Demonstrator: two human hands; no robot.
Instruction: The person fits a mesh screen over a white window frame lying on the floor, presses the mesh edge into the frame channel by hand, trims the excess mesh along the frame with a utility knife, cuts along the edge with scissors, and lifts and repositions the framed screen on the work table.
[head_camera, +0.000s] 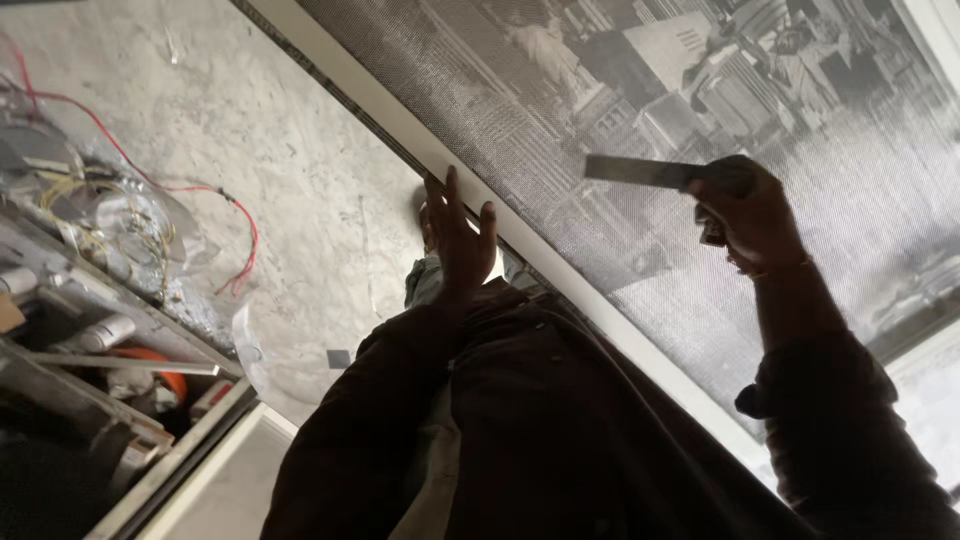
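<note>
Two hands work at a mesh screen (640, 130): left hand (460, 240), fingers spread, presses flat on its white frame (520, 235), while right hand (745, 215) grips a flat blade (635, 171) against the mesh, suggesting a scraping step that needs steady bracing.

Daylight comes in through the mesh screen (720, 150) — it is the brightest part, and the far side of it looks washed out and pale. The sleeves in front of the screen are very dark, almost black. The shelf (110, 340), well away from the screen, sits in dim shadow. The picture is a bit soft and grainy — nothing looks really sharp.
</note>
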